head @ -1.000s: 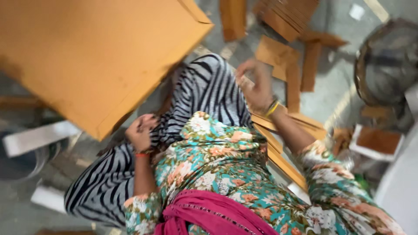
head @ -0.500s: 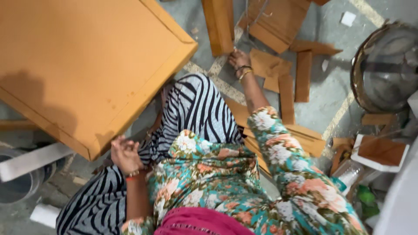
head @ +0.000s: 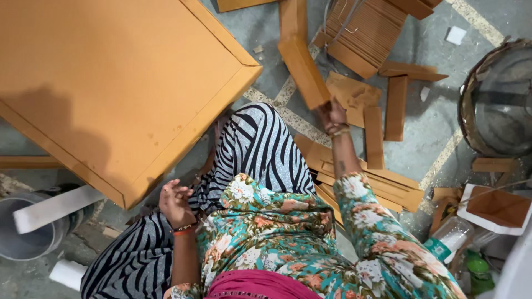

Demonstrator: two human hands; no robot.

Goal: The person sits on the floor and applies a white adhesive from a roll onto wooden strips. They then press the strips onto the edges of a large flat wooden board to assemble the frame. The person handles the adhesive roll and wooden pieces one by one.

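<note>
Head view: looking straight down at my lap and the concrete floor (head: 432, 119), bits of cut board everywhere.
Right hand: my right hand (head: 332, 114) is stretched out toward the upper middle of the frame, fingers wrapped around the near end of a long orange board strip (head: 302, 61), which sticks up and away from me at a slant.
Left hand: my left hand (head: 176, 200) is down at the lower left by my knee, loosely curled with nothing in it, just below the corner of the big panel.
Big panel: large orange framed panel (head: 111, 88) fills the upper left, one edge ending right by my striped trouser leg.
Loose pieces: flat offcuts (head: 377, 135) lie just past my right hand; a ribbed stack (head: 363, 30) sits at the top middle.
Right edge: round metal drum (head: 499, 102), well apart from both hands.
Lower left: grey bucket (head: 30, 238) with a white strip across it.
</note>
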